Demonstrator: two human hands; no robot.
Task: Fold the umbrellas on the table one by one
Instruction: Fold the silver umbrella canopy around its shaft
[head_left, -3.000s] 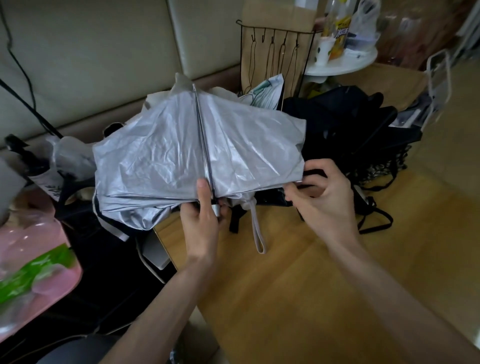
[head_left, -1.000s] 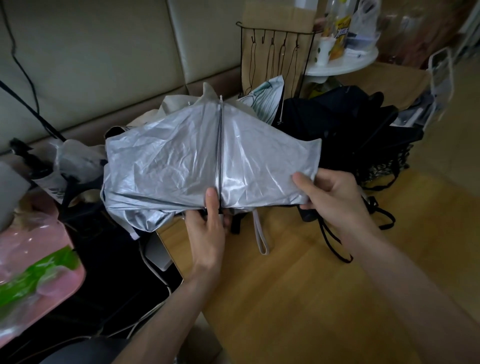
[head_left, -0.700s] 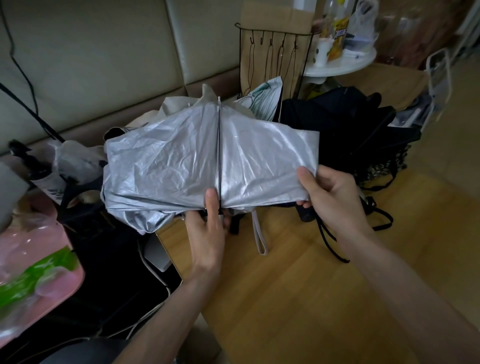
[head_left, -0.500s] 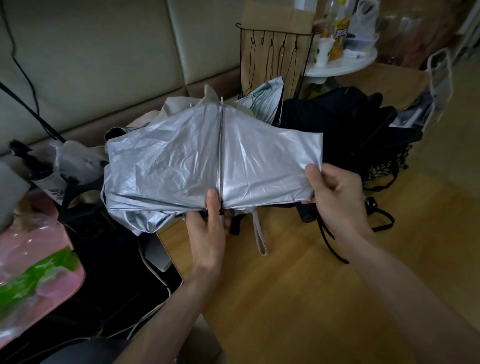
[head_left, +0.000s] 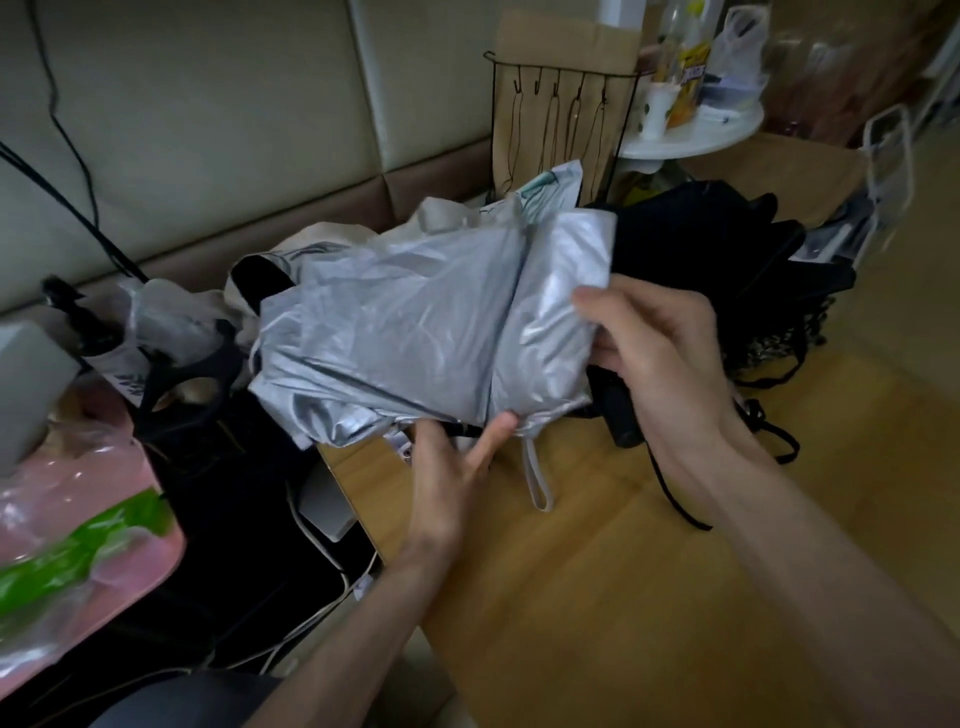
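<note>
- Silver fabric fills the middle of the view: the silver umbrella (head_left: 415, 322) is held up over the far left corner of the wooden table (head_left: 623, 597), with its crumpled canopy hanging out past the table's left edge.
- A crease runs down the canopy. The panel to the right of it is narrow, while the panel to the left is broad and wrinkled.
- The left hand (head_left: 447, 478) comes up from below at the table's left edge. Its thumb tip presses on the lower hem right at the crease and its fingers slip under the fabric, so it pinches the umbrella there.
- The right hand (head_left: 660, 353) grips the narrow right panel, with the thumb on the shiny face and the fingers curled behind it.
- A grey strap loop (head_left: 537, 478) dangles from the hem just beside the left thumb, down to the tabletop.
- A black handle (head_left: 621, 415) shows below the right hand, close to the table surface.
- Toward the table's far edge, behind the right hand, lies a heap of black umbrellas (head_left: 727, 249) with cords trailing over the wood.
- Beyond the far edge stand a wire rack (head_left: 561, 114) and a round white stand (head_left: 696, 135).
- Off the left edge lie a pink bag (head_left: 78, 519) and white cables (head_left: 322, 545).
</note>
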